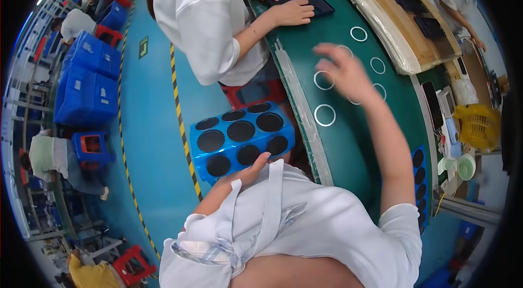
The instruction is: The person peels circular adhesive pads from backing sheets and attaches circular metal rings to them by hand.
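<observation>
My left hand (246,175) is closed on the lower edge of a bent blue sheet (256,145) in front of my body. Rows of round black stickers (241,131) cover that sheet. Over the green tabletop, my right hand (348,74) is blurred by motion. Its fingers look apart, and I see nothing between them. Several thin white rings (315,115) lie flat on the table around and beneath this hand, some partly hidden by it.
At my left a co-worker in white (199,21) has both hands at a black tray (308,0). A plastic-wrapped cardboard board (389,21) bears black parts. Another blue sheet with black dots (418,179) hangs by the right table edge. A yellow basket (477,127) stands beyond.
</observation>
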A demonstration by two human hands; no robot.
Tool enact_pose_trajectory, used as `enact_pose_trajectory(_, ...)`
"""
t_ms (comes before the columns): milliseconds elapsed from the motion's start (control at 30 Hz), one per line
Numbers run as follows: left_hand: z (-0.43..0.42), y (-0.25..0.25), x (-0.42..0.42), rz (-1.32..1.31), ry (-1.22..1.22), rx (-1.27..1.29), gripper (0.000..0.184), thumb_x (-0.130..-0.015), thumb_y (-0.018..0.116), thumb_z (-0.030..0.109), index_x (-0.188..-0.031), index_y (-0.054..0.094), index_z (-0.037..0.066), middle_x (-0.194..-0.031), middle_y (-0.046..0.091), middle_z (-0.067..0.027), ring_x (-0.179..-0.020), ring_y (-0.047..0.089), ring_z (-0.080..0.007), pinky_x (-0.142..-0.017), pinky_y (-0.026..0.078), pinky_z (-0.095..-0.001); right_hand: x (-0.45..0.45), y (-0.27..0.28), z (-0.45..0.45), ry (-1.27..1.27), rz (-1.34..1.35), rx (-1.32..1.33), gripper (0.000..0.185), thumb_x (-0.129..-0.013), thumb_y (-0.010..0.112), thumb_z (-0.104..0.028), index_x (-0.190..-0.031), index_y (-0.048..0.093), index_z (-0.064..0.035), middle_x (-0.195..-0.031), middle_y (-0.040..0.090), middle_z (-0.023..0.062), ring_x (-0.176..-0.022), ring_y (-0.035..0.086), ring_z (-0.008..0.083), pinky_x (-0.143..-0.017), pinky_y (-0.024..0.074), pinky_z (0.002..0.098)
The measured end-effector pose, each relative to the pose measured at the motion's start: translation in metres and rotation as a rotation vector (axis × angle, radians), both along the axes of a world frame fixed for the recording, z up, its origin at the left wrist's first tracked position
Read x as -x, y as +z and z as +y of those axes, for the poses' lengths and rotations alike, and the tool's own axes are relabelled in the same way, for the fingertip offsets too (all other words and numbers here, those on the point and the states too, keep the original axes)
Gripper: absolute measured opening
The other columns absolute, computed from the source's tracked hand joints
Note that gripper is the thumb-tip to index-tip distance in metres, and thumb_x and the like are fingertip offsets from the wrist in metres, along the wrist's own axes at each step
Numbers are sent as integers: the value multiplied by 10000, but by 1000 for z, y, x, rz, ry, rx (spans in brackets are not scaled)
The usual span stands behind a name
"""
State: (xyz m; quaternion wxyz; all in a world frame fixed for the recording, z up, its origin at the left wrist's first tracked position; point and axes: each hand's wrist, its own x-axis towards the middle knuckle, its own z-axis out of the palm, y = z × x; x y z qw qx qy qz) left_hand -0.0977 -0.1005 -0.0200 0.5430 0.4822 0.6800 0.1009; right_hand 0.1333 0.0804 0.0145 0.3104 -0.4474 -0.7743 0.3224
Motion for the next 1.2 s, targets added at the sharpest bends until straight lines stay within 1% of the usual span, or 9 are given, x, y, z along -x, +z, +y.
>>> enact_pose_trajectory(100,0,-18,6,-111,-76,-78,513,-786,470,445,-1172,410,111,-1178,431,-115,-1100,381,-254,-927,293,-313,31,1,-62,564,-110,-175,581,-665,641,-311,-1150,428,-74,-1214,390,140,-1144,344,288,-937,288,373)
enact_pose_trajectory(300,-2,-33,9,-122,-157,-550,420,-737,608,322,-1058,488,79,-997,539,-75,-924,498,-206,-783,400,-315,47,-31,-96,576,-92,-74,619,-652,645,-276,-1167,397,-38,-1184,428,123,-1075,416,288,-881,345,365)
enact_pose_trajectory(333,-2,-37,10,-145,-152,-648,417,-728,625,302,-1046,488,69,-985,542,-68,-890,511,-184,-755,412,-300,48,-32,-100,535,-68,-103,485,-666,627,-221,-1093,475,-46,-1034,534,126,-920,522,283,-771,418,341)
enact_pose_trajectory(467,3,-53,5,-243,217,-634,189,-716,631,167,-809,593,7,-674,573,-55,-609,540,-162,-581,435,-268,54,-32,-114,394,2,-1,275,-657,581,-113,-930,583,-74,-786,598,110,-684,576,273,-619,466,319)
enact_pose_trajectory(567,8,-53,1,-440,456,-210,200,-735,606,166,-732,547,-25,-627,549,-51,-515,507,-103,-503,433,-240,59,-56,-120,276,-38,-100,298,-640,567,-83,-938,577,-74,-844,598,97,-736,574,263,-643,462,319)
enact_pose_trajectory(633,0,-55,5,-302,77,-201,259,-750,601,229,-727,531,-19,-616,534,-38,-543,511,-104,-517,438,-235,61,-67,-122,245,8,-273,293,-633,565,-85,-925,584,-86,-885,600,68,-778,578,232,-652,461,304)
enact_pose_trajectory(667,-8,-64,6,-625,90,-247,315,-753,598,287,-779,522,-17,-658,538,-51,-585,526,-120,-539,443,-233,61,-70,-122,236,-59,-442,288,-633,563,-97,-920,587,-94,-906,597,54,-807,574,217,-668,456,302)
enact_pose_trajectory(733,-10,-51,-5,-661,356,-79,391,-797,505,375,-820,508,-15,-753,550,-84,-628,544,-149,-568,448,-244,62,-74,-127,253,-145,-641,273,-654,520,-136,-917,586,-101,-957,581,45,-887,551,193,-702,438,303)
enact_pose_trajectory(1200,-16,-42,-18,-538,583,-129,379,-868,368,322,-772,513,-15,-679,558,-90,-633,548,-146,-607,433,-248,72,-77,-139,204,86,-203,411,-714,598,-278,-983,534,26,-957,557,185,-883,539,316,-753,430,351)
